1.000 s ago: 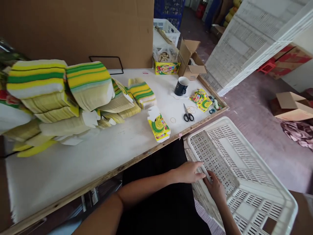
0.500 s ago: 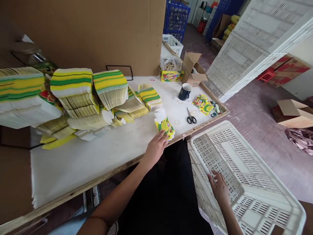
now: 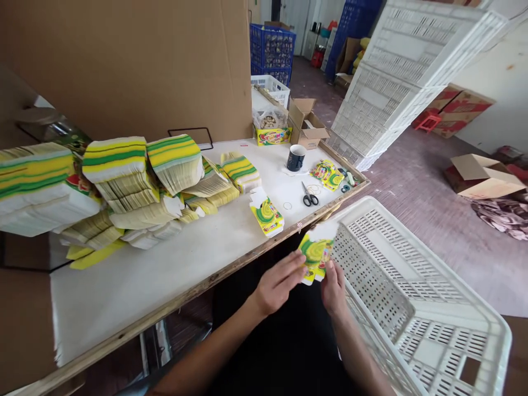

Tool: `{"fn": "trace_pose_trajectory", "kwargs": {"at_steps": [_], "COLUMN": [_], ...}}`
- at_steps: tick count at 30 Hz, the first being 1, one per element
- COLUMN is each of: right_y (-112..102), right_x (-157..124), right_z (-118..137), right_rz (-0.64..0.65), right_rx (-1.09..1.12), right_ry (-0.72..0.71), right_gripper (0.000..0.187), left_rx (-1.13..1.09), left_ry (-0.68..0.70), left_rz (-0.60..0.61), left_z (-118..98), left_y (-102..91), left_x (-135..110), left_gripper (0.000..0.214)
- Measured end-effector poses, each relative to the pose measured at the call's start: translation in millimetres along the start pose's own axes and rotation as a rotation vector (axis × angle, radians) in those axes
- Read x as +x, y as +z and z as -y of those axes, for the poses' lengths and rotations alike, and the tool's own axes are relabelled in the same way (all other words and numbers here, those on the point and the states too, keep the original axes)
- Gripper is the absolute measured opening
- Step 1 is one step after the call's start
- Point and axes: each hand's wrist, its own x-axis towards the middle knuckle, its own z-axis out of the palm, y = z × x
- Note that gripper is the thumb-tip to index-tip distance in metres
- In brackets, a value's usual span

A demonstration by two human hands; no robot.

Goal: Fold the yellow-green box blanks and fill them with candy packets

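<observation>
Both my hands hold one flat yellow and green printed carton blank (image 3: pixel 317 251) in front of my lap, just off the table's front edge. My left hand (image 3: pixel 277 284) grips its left side with the fingers closed on it. My right hand (image 3: pixel 333 287) pinches its lower right edge. A small pile of the same flat carton blanks (image 3: pixel 267 215) lies on the white table (image 3: pixel 173 264) near the front edge, just up and left of my hands. A white plastic crate (image 3: pixel 416 308) stands right beside my right hand.
Tall leaning stacks of carton blanks (image 3: pixel 119 181) fill the table's left and back. A dark mug (image 3: pixel 296 157), scissors (image 3: pixel 307 195), loose rubber bands and more blanks (image 3: pixel 328 174) lie at the right end. A cardboard wall stands behind. Stacked white crates (image 3: pixel 391 77) lean further right.
My left hand went from the crate to the small pile, took a carton blank and brought it down to my lap. My right hand left the crate's inside and took hold of it.
</observation>
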Motion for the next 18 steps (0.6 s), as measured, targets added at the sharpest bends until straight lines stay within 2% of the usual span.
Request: {"fn": "trace_pose_trajectory", "kwargs": {"at_steps": [3, 5, 6, 8, 10, 12, 14, 18], "right_y": [0.4, -4.8, -6.9, -8.5, -6.6, -3.2, -0.1, 3.0], "right_x": [0.4, -1.1, -3.0, -8.4, -14.9, -20.3, -23.8, -27.6], "right_z": [12.8, 17.9, 19.4, 21.0, 21.8, 22.5, 23.1, 22.3], "right_rz": [0.040, 0.054, 0.043, 0.032, 0.045, 0.059, 0.076, 0.108], "right_rx": [0.039, -0.010, -0.021, 0.005, 0.066, 0.117, 0.143, 0.180], "right_ry": [0.093, 0.136, 0.144, 0.160, 0.186, 0.207, 0.220, 0.257], "right_gripper": [0.036, 0.039, 0.041, 0.043, 0.044, 0.043, 0.041, 0.040], "left_rx": [-0.062, -0.146, -0.211, -0.407, -0.718, -1.058, -1.280, -1.450], "left_ry": [-0.021, -0.131, -0.242, -0.550, -0.859, -1.057, -1.177, -1.247], "left_rz": [0.104, 0.143, 0.113, -0.026, -0.118, -0.021, 0.088, 0.174], "left_z": [-10.0, -13.2, -14.4, -15.1, -13.5, -10.7, -9.0, -10.7], "left_y": [10.6, 11.9, 11.8, 11.8, 13.3, 15.4, 16.6, 14.1], "left_x": [-16.8, -24.5, -25.8, -22.8, -14.3, -4.8, 2.1, 7.4], "left_gripper": [0.049, 0.052, 0.055, 0.061, 0.065, 0.064, 0.066, 0.066]}}
